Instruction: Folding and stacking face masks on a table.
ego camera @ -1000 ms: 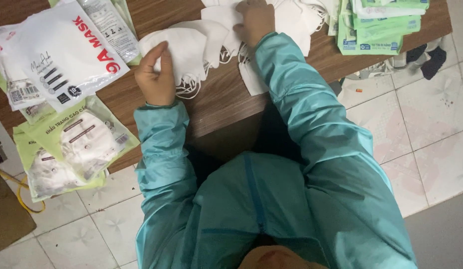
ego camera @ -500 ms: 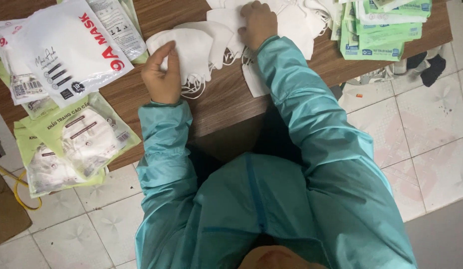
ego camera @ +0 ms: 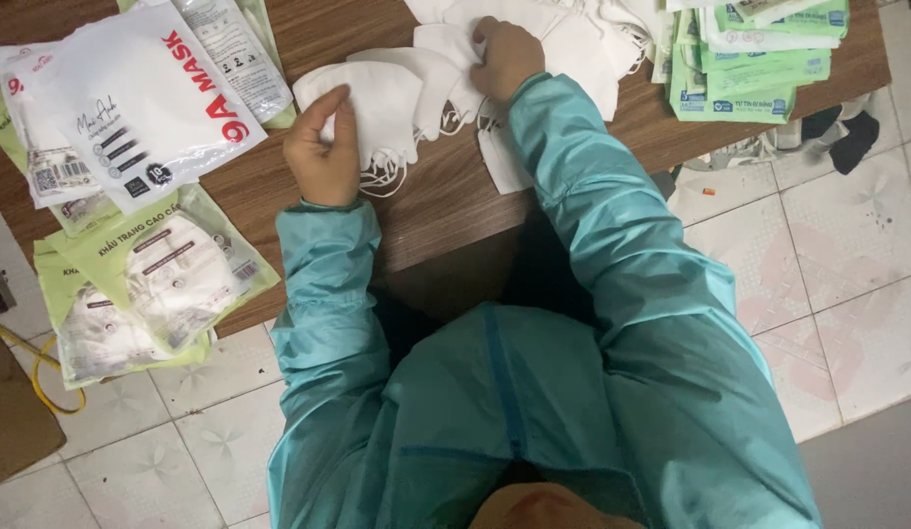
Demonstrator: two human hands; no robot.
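Observation:
On the brown wooden table (ego camera: 446, 211) lies a small stack of white folded face masks (ego camera: 382, 103) with loose ear loops. My left hand (ego camera: 323, 147) grips the near edge of that stack, thumb on top. My right hand (ego camera: 504, 54) rests farther back, fingers curled on another white mask (ego camera: 446, 64) at the edge of a larger white mask pile (ego camera: 573, 39). Both arms wear teal sleeves.
White packaged mask bags (ego camera: 132, 93) and green-edged mask packets (ego camera: 152, 269) lie at the left, some hanging over the table edge. A stack of green packets (ego camera: 754, 59) sits at the back right. Tiled floor (ego camera: 838, 245) and dark cloth lie to the right.
The view has shifted slightly. My left hand has lifted its thumb onto the mask stack, and my right hand has stayed on the masks at the back.

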